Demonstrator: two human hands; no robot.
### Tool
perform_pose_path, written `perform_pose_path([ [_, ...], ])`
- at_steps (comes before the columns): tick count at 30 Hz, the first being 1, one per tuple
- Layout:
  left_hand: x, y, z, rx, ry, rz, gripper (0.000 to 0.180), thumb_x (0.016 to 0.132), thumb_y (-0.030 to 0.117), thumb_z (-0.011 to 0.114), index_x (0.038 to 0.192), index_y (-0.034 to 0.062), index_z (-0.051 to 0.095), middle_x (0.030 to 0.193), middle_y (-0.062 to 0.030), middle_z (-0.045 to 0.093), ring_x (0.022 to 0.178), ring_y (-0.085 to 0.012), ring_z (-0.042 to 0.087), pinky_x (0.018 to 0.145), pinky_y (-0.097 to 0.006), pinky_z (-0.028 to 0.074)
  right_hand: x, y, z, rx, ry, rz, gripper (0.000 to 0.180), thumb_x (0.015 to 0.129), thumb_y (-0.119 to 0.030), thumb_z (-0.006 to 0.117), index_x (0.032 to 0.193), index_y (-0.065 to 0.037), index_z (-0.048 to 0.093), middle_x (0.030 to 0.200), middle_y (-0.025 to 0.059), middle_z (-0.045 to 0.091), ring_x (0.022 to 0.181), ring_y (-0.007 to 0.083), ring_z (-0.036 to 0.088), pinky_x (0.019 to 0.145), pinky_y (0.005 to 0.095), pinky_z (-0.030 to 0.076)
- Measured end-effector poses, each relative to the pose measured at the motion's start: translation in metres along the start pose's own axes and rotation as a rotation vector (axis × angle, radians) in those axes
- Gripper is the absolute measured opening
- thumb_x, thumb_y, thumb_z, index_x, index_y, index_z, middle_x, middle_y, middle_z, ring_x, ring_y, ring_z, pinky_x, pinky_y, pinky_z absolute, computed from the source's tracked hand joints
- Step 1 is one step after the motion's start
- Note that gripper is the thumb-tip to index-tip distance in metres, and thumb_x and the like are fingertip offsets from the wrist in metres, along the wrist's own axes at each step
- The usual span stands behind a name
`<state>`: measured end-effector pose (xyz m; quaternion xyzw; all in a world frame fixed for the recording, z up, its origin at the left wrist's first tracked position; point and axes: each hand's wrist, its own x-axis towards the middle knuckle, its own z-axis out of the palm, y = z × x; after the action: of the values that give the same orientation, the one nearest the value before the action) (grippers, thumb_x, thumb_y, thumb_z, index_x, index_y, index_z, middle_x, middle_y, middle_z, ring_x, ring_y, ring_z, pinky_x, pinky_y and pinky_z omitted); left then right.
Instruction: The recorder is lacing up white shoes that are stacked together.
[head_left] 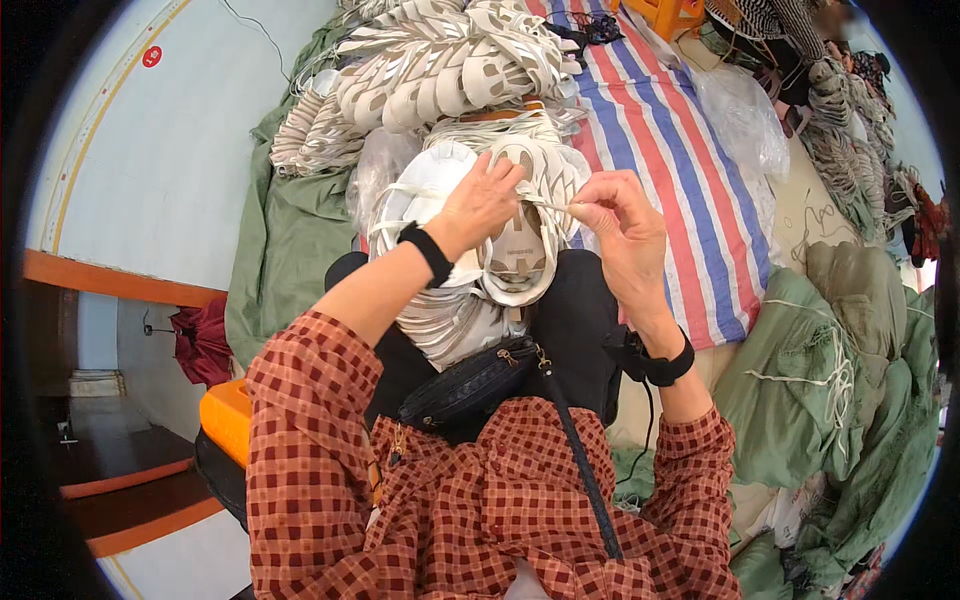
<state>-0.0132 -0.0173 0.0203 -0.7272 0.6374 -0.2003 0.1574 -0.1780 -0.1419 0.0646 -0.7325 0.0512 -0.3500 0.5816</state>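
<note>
A white and beige shoe upper lies between my knees, on top of a stack of similar uppers. My left hand is closed on its upper part, fingers bent and close together; the fingertips are partly hidden. To the right, my right hand pinches the end of a thin white lace between thumb and forefinger. The lace stretches taut from the upper to that pinch. Beside my left hand is the pale, rounded part of another upper.
Large bundles of shoe uppers are piled ahead of me, over green cloth. A red, white and blue striped sheet spreads to the right, near clear plastic. Green sacks sit at the right. A black waist bag rests at my lap.
</note>
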Motion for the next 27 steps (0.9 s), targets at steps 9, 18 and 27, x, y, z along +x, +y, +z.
perform_pose_path([
  [9, -0.061, 0.064, -0.127, -1.001, 0.384, -0.278, 0.008, 0.071, 0.003, 0.063, 0.078, 0.0039, 0.06, 0.108, -0.0118, 0.055, 0.09, -0.0238, 0.057, 0.08, -0.039, 0.046, -0.007, -0.038, 0.007, 0.116, -0.03, 0.167, 0.007, 0.08, -0.004, 0.065, 0.084, 0.001, 0.061, 0.075, 0.0033, 0.062, 0.073, 0.0089, 0.055, 0.068, 0.0233, 0.044],
  [18, -0.09, 0.053, -0.149, -0.937, 0.689, -0.279, 0.012, 0.071, 0.005, 0.069, 0.08, 0.006, 0.06, 0.092, -0.0103, 0.056, 0.068, -0.0239, 0.057, 0.052, -0.031, 0.046, -0.037, -0.089, 0.014, 0.415, -0.174, 0.068, 0.006, 0.078, 0.003, 0.064, 0.082, -0.001, 0.06, 0.078, 0.0045, 0.058, 0.074, 0.0104, 0.055, 0.065, 0.0225, 0.043],
  [27, -0.116, 0.06, -0.166, -1.51, 0.221, -0.434, 0.006, 0.076, 0.008, 0.069, 0.081, 0.0083, 0.066, 0.075, -0.0063, 0.053, 0.068, -0.0209, 0.056, 0.06, -0.032, 0.045, -0.064, -0.037, 0.015, -0.166, -0.256, 0.015, 0.019, 0.076, 0.002, 0.066, 0.095, 0.003, 0.065, 0.084, 0.0126, 0.065, 0.073, 0.0213, 0.062, 0.065, 0.0295, 0.048],
])
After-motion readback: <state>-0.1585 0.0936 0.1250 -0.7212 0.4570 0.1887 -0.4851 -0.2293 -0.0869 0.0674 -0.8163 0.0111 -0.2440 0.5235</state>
